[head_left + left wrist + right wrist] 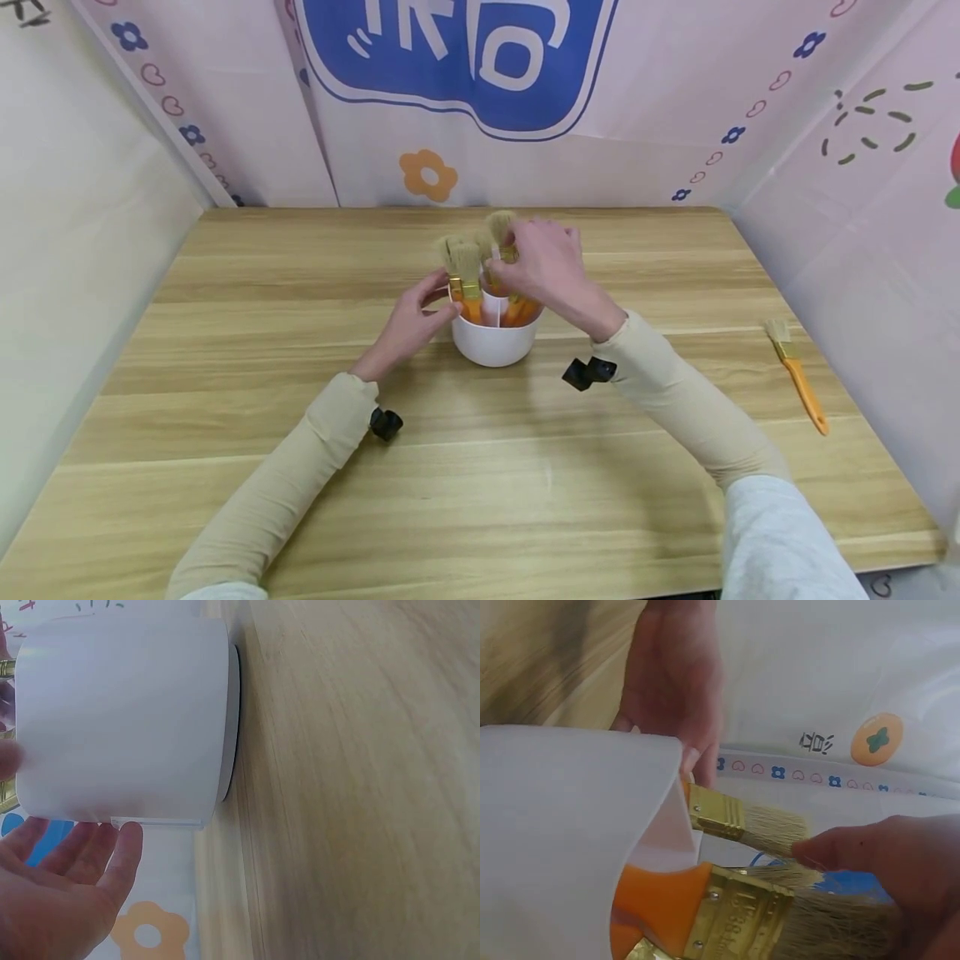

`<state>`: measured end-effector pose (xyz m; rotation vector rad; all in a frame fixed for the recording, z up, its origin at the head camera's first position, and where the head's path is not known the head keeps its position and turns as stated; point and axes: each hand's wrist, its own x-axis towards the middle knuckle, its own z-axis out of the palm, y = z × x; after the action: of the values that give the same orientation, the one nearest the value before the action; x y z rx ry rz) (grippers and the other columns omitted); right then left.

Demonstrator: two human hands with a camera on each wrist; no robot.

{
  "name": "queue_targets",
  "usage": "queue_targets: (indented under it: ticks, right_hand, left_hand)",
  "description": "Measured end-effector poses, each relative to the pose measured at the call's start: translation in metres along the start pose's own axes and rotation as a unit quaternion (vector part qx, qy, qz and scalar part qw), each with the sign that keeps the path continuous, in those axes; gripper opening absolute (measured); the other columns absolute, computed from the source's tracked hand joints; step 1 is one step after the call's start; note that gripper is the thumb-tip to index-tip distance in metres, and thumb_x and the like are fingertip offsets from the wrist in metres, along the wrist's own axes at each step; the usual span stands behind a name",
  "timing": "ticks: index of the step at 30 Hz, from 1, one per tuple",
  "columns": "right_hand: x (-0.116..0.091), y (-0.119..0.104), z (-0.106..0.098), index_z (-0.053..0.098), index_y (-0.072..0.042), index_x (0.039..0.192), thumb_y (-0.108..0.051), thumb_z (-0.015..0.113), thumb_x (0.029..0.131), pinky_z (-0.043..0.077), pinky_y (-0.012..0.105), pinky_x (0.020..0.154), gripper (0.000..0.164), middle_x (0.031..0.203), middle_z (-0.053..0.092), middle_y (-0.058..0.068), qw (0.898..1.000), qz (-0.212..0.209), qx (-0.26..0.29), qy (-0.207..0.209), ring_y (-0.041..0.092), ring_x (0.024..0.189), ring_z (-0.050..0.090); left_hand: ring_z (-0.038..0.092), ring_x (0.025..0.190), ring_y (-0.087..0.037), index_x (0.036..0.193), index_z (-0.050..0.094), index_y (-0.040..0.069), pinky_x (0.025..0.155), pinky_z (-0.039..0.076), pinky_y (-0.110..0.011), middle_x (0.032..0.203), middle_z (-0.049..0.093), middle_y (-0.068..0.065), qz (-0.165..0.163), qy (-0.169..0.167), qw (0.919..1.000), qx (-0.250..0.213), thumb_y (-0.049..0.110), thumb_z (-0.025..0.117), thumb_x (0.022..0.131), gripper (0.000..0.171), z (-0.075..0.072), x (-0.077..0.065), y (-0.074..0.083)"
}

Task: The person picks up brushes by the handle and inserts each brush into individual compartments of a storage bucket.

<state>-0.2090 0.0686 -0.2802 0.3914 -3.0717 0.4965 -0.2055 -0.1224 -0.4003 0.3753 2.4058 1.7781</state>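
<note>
A white divided holder point(493, 346) stands upright on the table with several orange-handled paintbrushes in it, bristles up. My left hand point(411, 321) is at the holder's left side, its fairly straight fingers point(124, 859) touching the wall near the rim. Above the back compartment, my right hand point(547, 258) pinches a paintbrush point(500, 225) between thumb and fingers. In the right wrist view, the thumb point(840, 847) lies against the bristles of a smaller paintbrush point(720, 812), and a wide paintbrush point(739, 907) with a gold ferrule leans out of the holder.
Toward the right edge of the wooden table point(300, 500) lies one loose paintbrush point(798, 379), its bristles pointing away from me. White printed panels point(637, 158) stand along the table's back and sides.
</note>
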Motion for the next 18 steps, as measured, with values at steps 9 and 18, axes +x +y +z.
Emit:
queue_targets:
  ticks: [9, 18]
  right_hand:
    - [-0.003, 0.032, -0.021, 0.056, -0.007, 0.118, -0.048, 0.061, 0.085, 0.05, 0.04, 0.089, 0.053, 0.121, 0.059, 0.012, 0.984, 0.045, 0.173, 0.002, 0.025, 0.111, 0.054]
    - [-0.013, 0.115, -0.024, 0.051, 0.001, 0.121, -0.044, 0.053, 0.09, 0.047, 0.046, 0.092, 0.055, 0.12, 0.056, 0.021, 0.978, 0.121, 0.168, 0.026, 0.033, 0.109, 0.053]
  left_hand:
    - [0.042, 0.133, -0.033, 0.146, 0.028, 0.004, 0.106, 0.042, -0.046, 0.147, 0.037, -0.016, -0.003, -0.003, 1.0, -0.002, 0.018, 0.057, 0.09, 0.064, 0.002, 0.0, 0.002]
    - [0.041, 0.133, -0.032, 0.146, 0.028, 0.005, 0.109, 0.039, -0.047, 0.147, 0.038, -0.015, -0.007, -0.001, 0.9999, 0.011, 0.022, 0.057, 0.091, 0.065, 0.0, 0.001, -0.002]
